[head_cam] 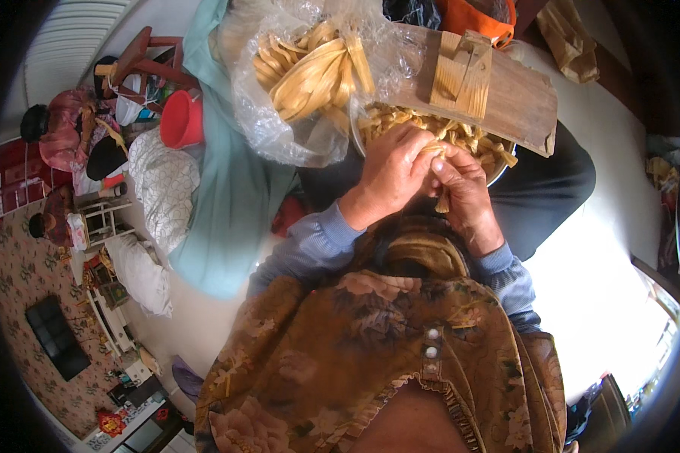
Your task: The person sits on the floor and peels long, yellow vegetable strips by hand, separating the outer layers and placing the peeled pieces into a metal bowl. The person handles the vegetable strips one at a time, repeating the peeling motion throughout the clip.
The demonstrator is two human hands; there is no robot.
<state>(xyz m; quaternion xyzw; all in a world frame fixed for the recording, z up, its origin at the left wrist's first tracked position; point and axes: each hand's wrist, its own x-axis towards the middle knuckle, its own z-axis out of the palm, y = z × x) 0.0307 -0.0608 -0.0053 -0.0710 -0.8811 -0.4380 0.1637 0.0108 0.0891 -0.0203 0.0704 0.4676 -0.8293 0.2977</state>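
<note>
My left hand (390, 164) and my right hand (463, 189) meet over the near rim of a metal basin (494, 175). Between their fingertips they pinch a small straw-coloured strip (442, 204), whose flared end hangs below. The strip's material cannot be settled; part of it is hidden by the fingers. Knotted pieces (476, 139) of the same colour lie heaped in the basin under my hands. Beyond my left hand, a clear plastic bag (260, 122) lies open around a bundle of long, folded straw-coloured strips (311, 79).
A wooden board (521, 113) spans the basin's far side, bearing a slotted wooden block (459, 79). An orange container (479, 20) stands behind. Pale green cloth (226, 187) hangs at left, near a red bucket (181, 119). Two other people (65, 133) sit farther left.
</note>
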